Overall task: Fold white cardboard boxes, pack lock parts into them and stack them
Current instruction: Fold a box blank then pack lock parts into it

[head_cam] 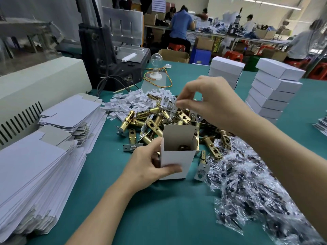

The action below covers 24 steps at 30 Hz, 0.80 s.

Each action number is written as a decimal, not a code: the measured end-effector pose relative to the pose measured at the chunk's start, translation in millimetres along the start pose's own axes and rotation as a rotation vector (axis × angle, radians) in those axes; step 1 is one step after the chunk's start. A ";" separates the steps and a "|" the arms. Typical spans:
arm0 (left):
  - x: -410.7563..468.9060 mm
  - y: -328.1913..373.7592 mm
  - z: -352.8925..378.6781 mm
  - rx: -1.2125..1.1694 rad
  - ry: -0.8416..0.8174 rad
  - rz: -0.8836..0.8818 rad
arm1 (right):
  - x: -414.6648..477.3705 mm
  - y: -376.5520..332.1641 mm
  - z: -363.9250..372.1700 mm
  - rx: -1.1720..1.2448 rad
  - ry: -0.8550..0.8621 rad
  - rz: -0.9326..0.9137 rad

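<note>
"White cardboard box (177, 156): position?" asks the recorder.

"Upright on the green table cover (159, 209), top open, just in front of the brass latch pile (154, 121). Left hand (148, 167) grips its left wall, thumb across the front face. Something dark sits inside."

"Right hand (210, 103)?"

"Above the pile, thumb and fingers pinching a small silver plate (168, 104) by one edge."

"Handling estimate?"

"Box: light, thin-walled, likely to crush or tip if squeezed; hold at a folded corner, low. Plate: stiff metal, probably slick; an edge pinch suits it. Latches look heavy for their size, so the box wants support from below once loaded. Finished stacks (272, 89) stand well apart, at right."
</note>
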<state>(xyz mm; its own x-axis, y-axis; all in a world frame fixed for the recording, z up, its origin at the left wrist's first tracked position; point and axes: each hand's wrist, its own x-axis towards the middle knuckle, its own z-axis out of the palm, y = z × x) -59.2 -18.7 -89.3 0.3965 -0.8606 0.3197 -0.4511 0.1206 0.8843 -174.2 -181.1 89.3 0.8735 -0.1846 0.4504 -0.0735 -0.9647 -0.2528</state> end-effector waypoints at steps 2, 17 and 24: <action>-0.9 -1.4 -0.1 0.032 0.013 0.033 | 15.9 3.0 3.6 -0.027 -0.033 0.028; 0.0 -5.5 8.7 0.022 0.093 0.033 | 167.8 -11.3 119.2 -0.229 -0.695 0.068; 0.7 0.4 9.8 0.033 0.118 0.012 | 201.7 -31.6 179.9 -0.380 -0.888 0.091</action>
<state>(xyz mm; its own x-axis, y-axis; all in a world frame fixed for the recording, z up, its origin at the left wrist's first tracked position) -66.9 -24.1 -92.1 0.4814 -0.7947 0.3697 -0.4814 0.1127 0.8692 90.9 -154.1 34.1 0.8905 -0.2033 -0.4071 -0.1737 -0.9788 0.1087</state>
